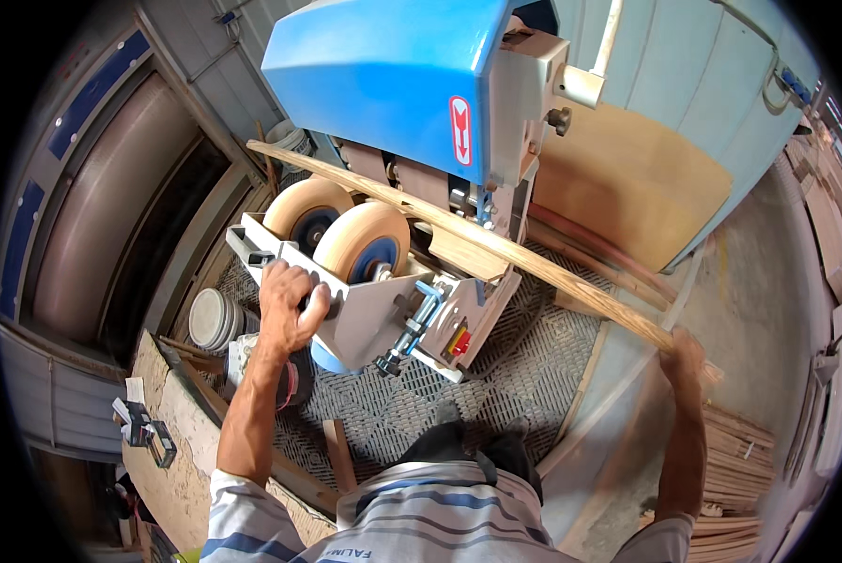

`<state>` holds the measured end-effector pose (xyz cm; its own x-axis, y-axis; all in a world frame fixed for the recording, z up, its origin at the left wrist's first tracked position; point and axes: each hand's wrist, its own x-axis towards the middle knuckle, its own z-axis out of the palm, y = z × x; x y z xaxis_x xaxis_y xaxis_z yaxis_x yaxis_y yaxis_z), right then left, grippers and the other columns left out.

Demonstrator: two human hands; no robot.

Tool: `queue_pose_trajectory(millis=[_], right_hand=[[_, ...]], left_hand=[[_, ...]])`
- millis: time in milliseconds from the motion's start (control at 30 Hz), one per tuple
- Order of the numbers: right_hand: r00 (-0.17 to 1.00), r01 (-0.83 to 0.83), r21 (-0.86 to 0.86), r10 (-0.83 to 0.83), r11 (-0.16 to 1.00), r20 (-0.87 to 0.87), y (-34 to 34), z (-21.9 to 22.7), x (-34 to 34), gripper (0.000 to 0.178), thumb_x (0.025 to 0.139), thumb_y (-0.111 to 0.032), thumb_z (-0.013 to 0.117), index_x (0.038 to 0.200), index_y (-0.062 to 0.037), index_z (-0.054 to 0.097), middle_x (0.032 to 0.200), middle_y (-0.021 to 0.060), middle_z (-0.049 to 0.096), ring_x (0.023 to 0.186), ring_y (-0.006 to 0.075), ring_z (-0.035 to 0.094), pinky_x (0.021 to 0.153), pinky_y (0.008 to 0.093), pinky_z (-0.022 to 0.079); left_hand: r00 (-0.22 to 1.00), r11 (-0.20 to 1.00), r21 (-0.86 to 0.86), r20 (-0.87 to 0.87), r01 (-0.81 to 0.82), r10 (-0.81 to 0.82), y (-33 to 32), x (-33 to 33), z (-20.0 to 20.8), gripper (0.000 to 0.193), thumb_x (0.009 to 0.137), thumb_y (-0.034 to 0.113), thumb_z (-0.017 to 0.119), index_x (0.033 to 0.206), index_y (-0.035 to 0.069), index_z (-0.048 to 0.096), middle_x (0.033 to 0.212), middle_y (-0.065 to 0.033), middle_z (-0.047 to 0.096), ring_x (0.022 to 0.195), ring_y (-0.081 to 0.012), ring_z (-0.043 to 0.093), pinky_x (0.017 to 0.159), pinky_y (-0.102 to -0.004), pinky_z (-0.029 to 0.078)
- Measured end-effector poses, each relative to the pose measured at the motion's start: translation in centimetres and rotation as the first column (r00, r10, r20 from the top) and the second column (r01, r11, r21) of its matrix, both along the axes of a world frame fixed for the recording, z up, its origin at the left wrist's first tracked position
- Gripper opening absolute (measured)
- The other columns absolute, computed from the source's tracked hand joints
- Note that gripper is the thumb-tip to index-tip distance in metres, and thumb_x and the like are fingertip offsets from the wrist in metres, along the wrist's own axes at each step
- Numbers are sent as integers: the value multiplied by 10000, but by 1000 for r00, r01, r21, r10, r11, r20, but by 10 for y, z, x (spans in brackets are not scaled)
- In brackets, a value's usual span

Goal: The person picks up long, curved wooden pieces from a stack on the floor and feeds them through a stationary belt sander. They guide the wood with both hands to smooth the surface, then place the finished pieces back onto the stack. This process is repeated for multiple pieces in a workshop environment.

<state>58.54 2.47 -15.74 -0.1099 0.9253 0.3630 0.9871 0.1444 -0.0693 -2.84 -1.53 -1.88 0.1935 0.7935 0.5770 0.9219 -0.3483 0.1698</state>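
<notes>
A long, narrow wooden strip (pixel 543 264) runs slantwise past the machine, from the upper left down to the right. My right hand (pixel 684 361) is closed around its right end. The strip passes between two tan feed wheels (pixel 363 242) with blue hubs and the sanding belt side under the blue machine hood (pixel 383 84). My left hand (pixel 291 302) is closed on a dark handle at the edge of the white wheel carriage (pixel 369 310); the fingers hide most of it. A threaded clamp (pixel 410 328) and a red-and-yellow switch (pixel 459 340) sit on the carriage's right.
Patterned matting (pixel 374 413) covers the floor around my feet. White buckets (pixel 216 319) stand on the left beside a worn bench (pixel 172 460). Stacked wooden strips (pixel 735 469) lie at the lower right. A large brown board (pixel 627 183) leans against the wall behind.
</notes>
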Motion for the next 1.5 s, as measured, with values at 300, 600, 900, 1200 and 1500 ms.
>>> queue_pose_trajectory(millis=[300,600,900,1200,1500], right_hand=[[995,99,-136,-96,986,28,1,9,-4,111,764,-104,600,845,-35,566,791,212,628,758,424,594,672,488,464],[980,-194,-154,199,969,15,38,16,-63,295,715,-191,709,936,-53,571,790,189,645,763,391,617,686,469,484],[995,-81,-256,65,963,-70,41,23,-99,262,677,-205,699,876,-61,609,736,184,648,740,394,623,701,480,486],[987,-69,-149,45,986,-156,21,50,-88,278,651,-196,735,878,-80,625,799,156,668,759,346,642,687,430,498],[964,-51,85,72,995,-257,-27,99,-80,211,633,-81,709,811,-28,607,751,188,633,692,368,626,629,395,489]], left_hand=[[999,999,38,42,-28,26,-37,-14,-26,225,736,142,582,609,31,433,652,-96,395,660,-284,374,706,-405,326],[999,997,81,33,5,-8,-33,-16,-23,212,685,130,615,588,70,436,616,-59,408,610,-247,382,678,-381,335],[997,993,116,73,8,-16,-31,-16,-27,214,670,141,609,579,71,429,616,-53,393,614,-246,383,681,-384,329],[999,993,117,39,-3,-1,-28,-18,-24,165,673,149,631,604,76,500,628,-44,442,621,-231,406,674,-363,335],[999,988,155,42,23,-29,0,-5,-8,173,711,148,618,590,62,529,609,-66,449,622,-244,426,670,-372,356]])
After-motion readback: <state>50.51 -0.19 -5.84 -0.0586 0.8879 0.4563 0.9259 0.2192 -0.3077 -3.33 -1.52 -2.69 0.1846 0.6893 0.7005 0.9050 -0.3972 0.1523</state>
